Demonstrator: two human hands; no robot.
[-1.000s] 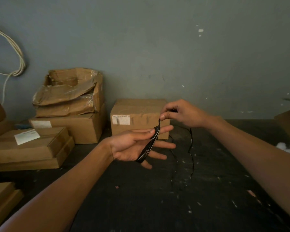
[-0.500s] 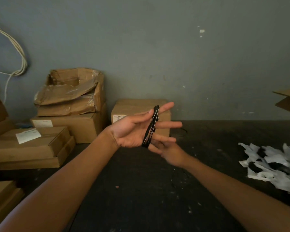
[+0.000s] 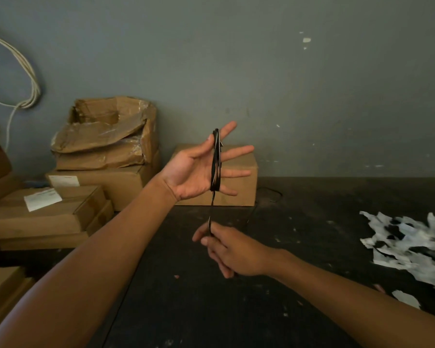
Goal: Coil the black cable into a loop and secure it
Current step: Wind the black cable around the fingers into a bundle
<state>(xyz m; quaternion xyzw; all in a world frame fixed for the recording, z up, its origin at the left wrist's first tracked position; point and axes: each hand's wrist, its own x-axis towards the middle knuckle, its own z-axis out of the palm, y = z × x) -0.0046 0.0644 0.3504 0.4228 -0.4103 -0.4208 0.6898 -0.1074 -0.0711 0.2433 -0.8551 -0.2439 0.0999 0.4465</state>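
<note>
My left hand (image 3: 199, 169) is raised palm up with its fingers spread. The black cable (image 3: 215, 162) is wound in several turns around those fingers, forming a narrow upright coil. A single strand drops from the coil's lower end to my right hand (image 3: 232, 249), which pinches it below the left hand. Beyond my right hand, the loose part of the cable trails off over the dark table (image 3: 236, 310) toward the box behind.
Cardboard boxes (image 3: 106, 151) are stacked at the left and one box (image 3: 239, 194) stands behind my left hand against the grey wall. Torn white paper (image 3: 409, 247) lies at the right. A white cord (image 3: 28, 79) hangs on the wall, upper left.
My right hand went from above the coil, down behind my left hand, and now pulls the strand downward. My left hand rose and its fingers spread.
</note>
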